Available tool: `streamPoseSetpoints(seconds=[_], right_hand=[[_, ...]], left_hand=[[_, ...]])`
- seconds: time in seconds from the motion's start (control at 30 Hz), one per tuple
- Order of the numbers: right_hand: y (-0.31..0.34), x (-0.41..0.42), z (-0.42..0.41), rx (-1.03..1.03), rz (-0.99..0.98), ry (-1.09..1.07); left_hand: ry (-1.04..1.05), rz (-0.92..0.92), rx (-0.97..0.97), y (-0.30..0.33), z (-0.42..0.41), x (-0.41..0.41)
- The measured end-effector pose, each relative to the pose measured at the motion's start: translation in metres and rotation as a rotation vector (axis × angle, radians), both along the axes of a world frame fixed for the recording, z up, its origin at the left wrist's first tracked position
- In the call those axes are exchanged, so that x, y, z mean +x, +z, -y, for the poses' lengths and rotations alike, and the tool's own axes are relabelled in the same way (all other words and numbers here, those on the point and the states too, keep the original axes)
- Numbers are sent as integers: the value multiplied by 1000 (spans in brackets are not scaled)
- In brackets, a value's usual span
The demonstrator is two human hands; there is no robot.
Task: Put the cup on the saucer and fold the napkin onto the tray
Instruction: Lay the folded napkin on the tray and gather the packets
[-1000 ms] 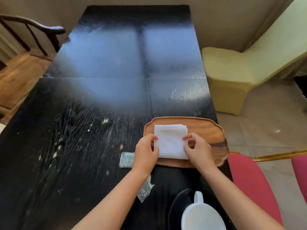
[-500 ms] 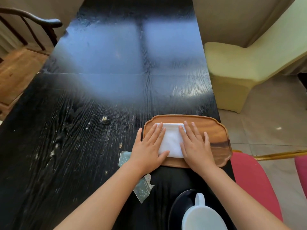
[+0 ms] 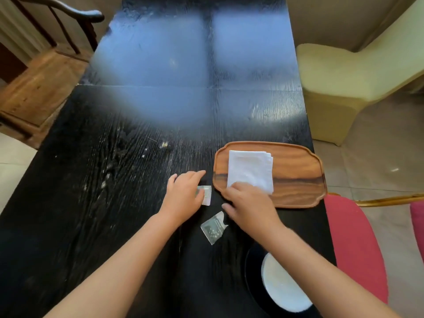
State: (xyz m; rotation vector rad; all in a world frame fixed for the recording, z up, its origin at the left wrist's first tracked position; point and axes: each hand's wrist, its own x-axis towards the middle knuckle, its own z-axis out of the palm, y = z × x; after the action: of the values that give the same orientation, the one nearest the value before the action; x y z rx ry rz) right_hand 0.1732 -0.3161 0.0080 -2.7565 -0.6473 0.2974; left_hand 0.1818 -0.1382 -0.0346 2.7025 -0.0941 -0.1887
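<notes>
- White and folded into a rectangle, the napkin (image 3: 250, 171) lies flat on the left half of the wooden tray (image 3: 298, 177), right of centre in the frame; half a second ago both palms pressed it flat.
- Left hand (image 3: 184, 198) has slid off the tray to the black surface (image 3: 114, 180), lower centre, fingers loosely spread and resting on a small clear wrapper piece (image 3: 206, 195), not closed around it.
- Right hand (image 3: 249, 208) has drawn back to the tray's near-left rim, fingers relaxed and apart; its fingertips (image 3: 238, 187) touch the napkin's near corner without gripping.
- A second wrapper scrap (image 3: 213, 227), earlier under the left wrist, now lies uncovered between the two forearms.
- White cup (image 3: 283, 285) sits on the dark saucer (image 3: 252, 271) at the lower right of the frame, partly hidden by the right forearm; its handle, seen before, is now covered.
</notes>
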Motion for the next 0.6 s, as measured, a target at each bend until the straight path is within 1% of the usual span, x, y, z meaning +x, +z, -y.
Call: streamPoseSetpoints(seconds=[0.07,0.13,0.2,0.27,0.37,0.43,0.47,0.53,0.57,0.6], right_hand=[[-7,-13,-19,-64,-90,24],[-15,-23,-32,-145,-162,1],[-23,-31,-39,-223,-203,-23],[-26,-37,-42,-243,-194,-60],[-24,-39,-42,-199,-169,-144],[-21,-39,-39,-104,-180,-244],[-18,-38,-36,2,-226,-312],[-9,-38,-32,282,-416,-437],[-4,-38,-30,414,-501,-468],[2,-37,-28,514,-545,-475]], left_hand=[[-56,-90,87,-5,-13,-10],[-80,-80,131,-9,-16,-16],[-52,-60,149,-11,-15,-20],[24,-79,130,-11,-15,-23],[169,-138,4,-10,-16,-27],[235,-174,-131,-7,-18,-32],[272,-200,-217,-6,-19,-34],[354,-241,-387,-2,-22,-39],[391,-251,-462,1,-23,-41],[412,-265,-536,4,-25,-42]])
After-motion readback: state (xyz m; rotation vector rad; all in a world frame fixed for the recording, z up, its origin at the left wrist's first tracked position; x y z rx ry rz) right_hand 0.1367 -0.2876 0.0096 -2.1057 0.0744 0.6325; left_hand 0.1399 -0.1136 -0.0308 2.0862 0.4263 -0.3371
